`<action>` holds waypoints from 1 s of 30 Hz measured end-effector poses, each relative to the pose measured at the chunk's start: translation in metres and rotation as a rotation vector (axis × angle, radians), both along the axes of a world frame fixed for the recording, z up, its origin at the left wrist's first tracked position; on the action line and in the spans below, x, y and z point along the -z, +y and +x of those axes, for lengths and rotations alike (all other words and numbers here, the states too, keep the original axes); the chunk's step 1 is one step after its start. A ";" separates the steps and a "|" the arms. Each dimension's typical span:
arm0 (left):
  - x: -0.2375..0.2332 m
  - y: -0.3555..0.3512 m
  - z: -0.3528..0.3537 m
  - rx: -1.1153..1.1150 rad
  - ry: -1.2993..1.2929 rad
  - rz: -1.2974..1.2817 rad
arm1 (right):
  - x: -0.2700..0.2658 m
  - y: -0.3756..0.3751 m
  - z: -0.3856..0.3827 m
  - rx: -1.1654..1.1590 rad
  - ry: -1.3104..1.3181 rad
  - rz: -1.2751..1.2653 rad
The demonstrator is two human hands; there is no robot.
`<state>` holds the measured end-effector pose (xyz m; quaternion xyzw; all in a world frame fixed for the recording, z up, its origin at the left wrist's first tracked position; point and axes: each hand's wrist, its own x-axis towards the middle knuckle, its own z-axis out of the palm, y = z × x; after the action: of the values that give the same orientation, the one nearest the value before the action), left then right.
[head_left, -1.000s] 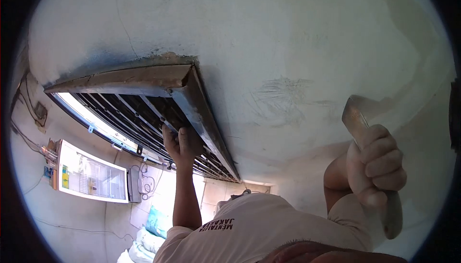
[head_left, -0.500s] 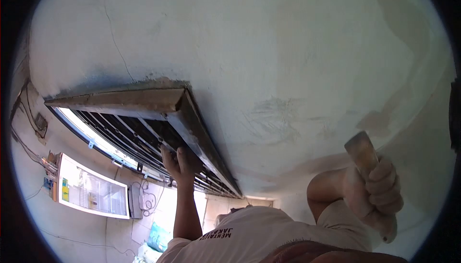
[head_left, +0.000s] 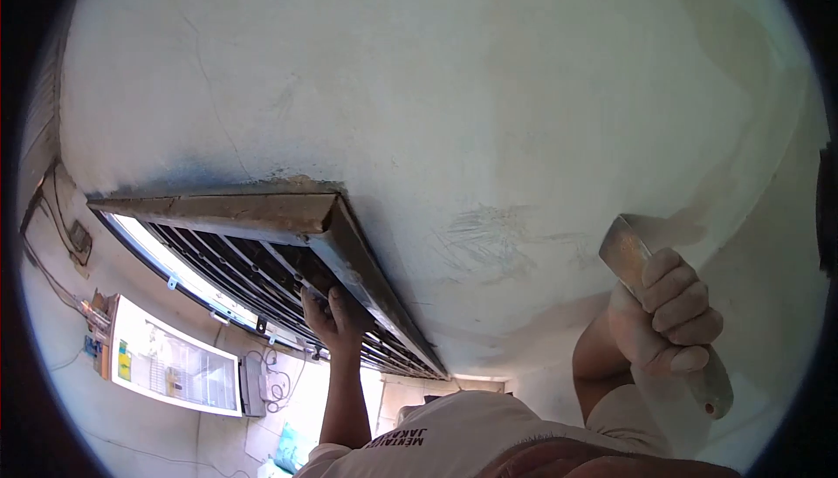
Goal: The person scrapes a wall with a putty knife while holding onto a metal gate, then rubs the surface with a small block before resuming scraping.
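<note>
My right hand (head_left: pixel 672 316) is closed round the handle of a putty knife (head_left: pixel 625 251). Its broad metal blade points up and left, close to the pale wall (head_left: pixel 524 111), and the handle's end with a hole shows below my fist. Pale dust coats those fingers. On the other side, my left hand (head_left: pixel 333 321) reaches up to the dark window grille (head_left: pixel 253 260), with thumb and forefinger hooked at its bars beside the frame. The other left fingers are mostly hidden. A worn brown frame (head_left: pixel 227 209) surrounds the grille.
Scratches (head_left: pixel 484 238) and damp-looking patches mark the wall, and a thin crack runs above the window. A lit glass-fronted cabinet (head_left: pixel 175 360) is at lower left, with loose cables (head_left: pixel 278 382) beside it. My pale shirt (head_left: pixel 463 421) fills the bottom.
My right hand and the putty knife have moved up and slightly left, and the blade has tilted. My left hand stays at the grille. The view has shifted, putting the window slightly lower.
</note>
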<state>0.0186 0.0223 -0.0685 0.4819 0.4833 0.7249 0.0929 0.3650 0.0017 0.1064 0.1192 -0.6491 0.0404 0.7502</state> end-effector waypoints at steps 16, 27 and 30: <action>-0.023 -0.020 0.010 -0.128 0.257 -0.179 | 0.042 -0.008 0.010 0.247 0.166 0.067; -0.030 -0.022 0.011 -0.007 0.228 -0.152 | 0.024 -0.017 0.033 0.035 0.070 -0.106; -0.029 -0.023 0.012 -0.015 0.226 -0.190 | 0.031 -0.022 0.042 -0.052 0.021 -0.108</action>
<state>0.0306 -0.0012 -0.0395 0.5458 0.5607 0.6178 0.0776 0.4073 -0.0200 0.0751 0.0955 -0.6349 0.0936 0.7609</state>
